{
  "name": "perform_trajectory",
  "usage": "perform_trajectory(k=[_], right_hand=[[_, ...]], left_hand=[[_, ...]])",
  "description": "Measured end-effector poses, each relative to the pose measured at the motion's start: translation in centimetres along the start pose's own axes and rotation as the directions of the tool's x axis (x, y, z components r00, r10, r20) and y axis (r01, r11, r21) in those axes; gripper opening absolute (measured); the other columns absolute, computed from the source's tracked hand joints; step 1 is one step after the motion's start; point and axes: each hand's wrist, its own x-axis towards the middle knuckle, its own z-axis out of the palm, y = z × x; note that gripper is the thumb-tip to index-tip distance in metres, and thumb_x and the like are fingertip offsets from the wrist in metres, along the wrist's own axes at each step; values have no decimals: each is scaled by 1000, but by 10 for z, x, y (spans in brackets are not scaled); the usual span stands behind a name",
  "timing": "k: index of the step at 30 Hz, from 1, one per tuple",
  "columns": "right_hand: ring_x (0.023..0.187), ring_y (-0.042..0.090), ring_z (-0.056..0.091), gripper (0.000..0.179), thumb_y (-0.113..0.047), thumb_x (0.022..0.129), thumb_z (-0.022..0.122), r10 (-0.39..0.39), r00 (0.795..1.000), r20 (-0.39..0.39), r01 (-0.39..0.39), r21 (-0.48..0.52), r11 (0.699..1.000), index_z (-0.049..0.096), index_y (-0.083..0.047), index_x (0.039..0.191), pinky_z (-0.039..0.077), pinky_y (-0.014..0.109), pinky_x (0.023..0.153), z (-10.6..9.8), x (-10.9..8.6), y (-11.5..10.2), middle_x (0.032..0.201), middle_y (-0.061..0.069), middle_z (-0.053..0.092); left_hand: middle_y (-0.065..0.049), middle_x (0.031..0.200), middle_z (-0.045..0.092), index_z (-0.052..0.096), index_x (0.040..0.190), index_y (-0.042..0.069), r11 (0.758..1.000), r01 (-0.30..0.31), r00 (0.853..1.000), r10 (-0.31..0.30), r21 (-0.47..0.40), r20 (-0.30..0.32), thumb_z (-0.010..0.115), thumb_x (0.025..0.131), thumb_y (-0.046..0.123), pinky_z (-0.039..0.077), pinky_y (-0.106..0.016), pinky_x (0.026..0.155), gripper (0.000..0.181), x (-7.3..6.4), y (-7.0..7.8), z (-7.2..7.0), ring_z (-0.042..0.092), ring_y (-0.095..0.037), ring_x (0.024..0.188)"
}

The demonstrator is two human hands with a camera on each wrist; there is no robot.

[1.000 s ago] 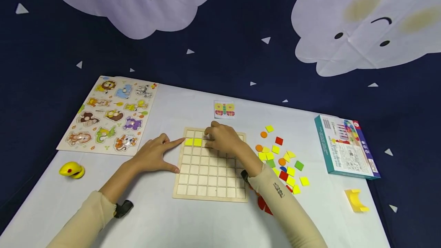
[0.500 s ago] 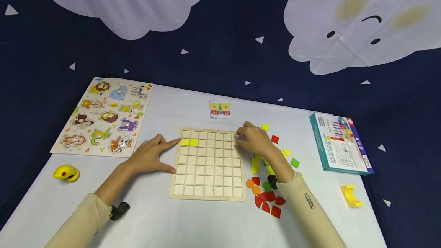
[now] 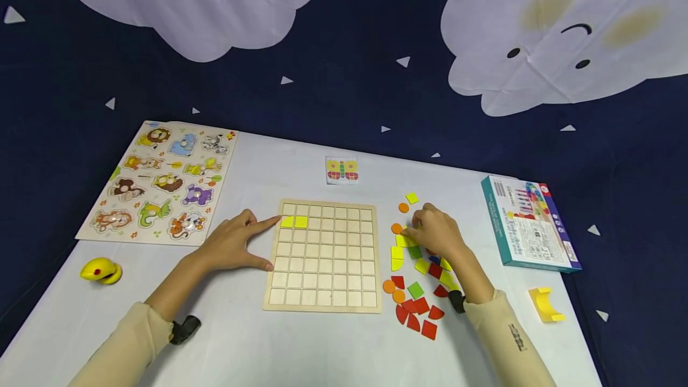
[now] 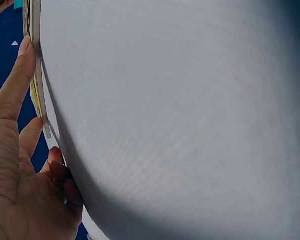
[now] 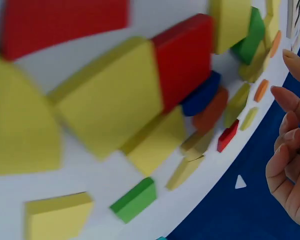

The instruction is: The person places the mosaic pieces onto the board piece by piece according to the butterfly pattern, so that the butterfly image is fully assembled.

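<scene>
My left hand (image 3: 231, 243) rests at the left edge of a wooden grid board (image 3: 322, 267), index finger and thumb spread wide and touching it. The left wrist view shows those fingertips (image 4: 26, 46) against the board's side. Two yellow tiles (image 3: 301, 222) sit side by side in the second row, at the left. My right hand (image 3: 436, 232) is over the loose pieces right of the board, its fingertips close to some yellow tiles (image 3: 400, 240) and an orange disc (image 3: 396, 228). In the right wrist view its thumb and index finger (image 5: 285, 95) are apart, with nothing between them.
Red tiles (image 3: 429, 330), green tiles (image 3: 415, 289) and orange discs lie scattered right of the board. A butterfly pattern card (image 3: 341, 171) is behind it. Around the table are an animal puzzle (image 3: 166, 184), a yellow toy (image 3: 101, 270), a box (image 3: 532, 226) and a yellow curved block (image 3: 545, 305).
My right hand has moved right from the board's upper rows to the loose pieces. The left hand stays at the board's edge, and the two yellow tiles keep their places.
</scene>
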Motion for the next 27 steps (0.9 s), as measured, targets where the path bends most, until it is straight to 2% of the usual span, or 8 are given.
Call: perform_trajectory(k=[8, 17, 27], right_hand=[[63, 20, 50, 33, -32, 85, 78, 32, 999, -3, -32, -8, 999, 73, 0, 81, 44, 33, 58, 7, -6, 7, 82, 11, 58], [62, 20, 50, 34, -32, 85, 78, 55, 998, -9, -55, 8, 998, 72, 1, 77, 44, 32, 57, 14, -1, 2, 80, 10, 56], [69, 24, 54, 25, -16, 84, 76, 71, 997, -17, -71, 9, 997, 74, 5, 96, 48, 38, 65, 13, 6, -6, 90, 15, 59]], left_hand=[[2, 92, 42, 49, 147, 28, 1000, -3, 1000, 3, 0, -12, 83, 55, 71, 30, -29, 65, 107, 0, 0, 0, 34, -14, 72], [2, 93, 42, 49, 147, 28, 1000, 0, 1000, 0, 1, -5, 82, 56, 72, 29, -29, 66, 107, 1, -1, 1, 34, -14, 73], [3, 93, 41, 48, 148, 30, 1000, 5, 1000, -5, 1, -4, 81, 55, 74, 29, -29, 66, 108, 1, -3, 3, 34, -14, 73]])
